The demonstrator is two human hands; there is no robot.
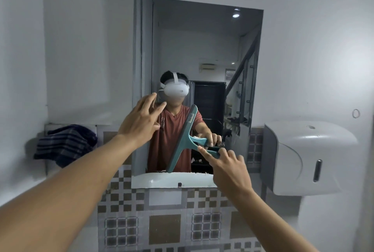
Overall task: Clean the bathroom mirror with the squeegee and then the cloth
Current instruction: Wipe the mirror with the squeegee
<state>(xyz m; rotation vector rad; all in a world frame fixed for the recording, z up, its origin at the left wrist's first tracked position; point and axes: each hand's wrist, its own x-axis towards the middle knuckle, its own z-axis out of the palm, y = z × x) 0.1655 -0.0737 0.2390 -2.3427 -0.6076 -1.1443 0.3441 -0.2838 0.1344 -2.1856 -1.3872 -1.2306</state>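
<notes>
Grips the teal squeegee [182, 144] by its handle with the right hand [229, 168], fingers curled round the grip and the forefinger laid straight along it. Sets the blade against the bathroom mirror [202, 49], low on the glass, slanted from upper right down to lower left, with the bottom tip close to the mirror's lower edge.

Holds the left hand [139, 122] up at the mirror's left edge, fingers straight and spread, with nothing in it. Cannot tell whether the fingertips touch the glass.

Has the dark checked cloth [64, 144] lying bunched on the grey ledge [52, 125] to the left of the mirror, well apart from both hands.

Shows in the glass a person in a white headset [176, 89] and a rust-red T-shirt [162, 150], with the squeegee and the hand on it doubled just behind the blade.

Faces a white wall [303, 49], with brown-and-grey patterned tiles [165, 229] below the mirror and a white paper-towel dispenser [303, 150] mounted to its right.
</notes>
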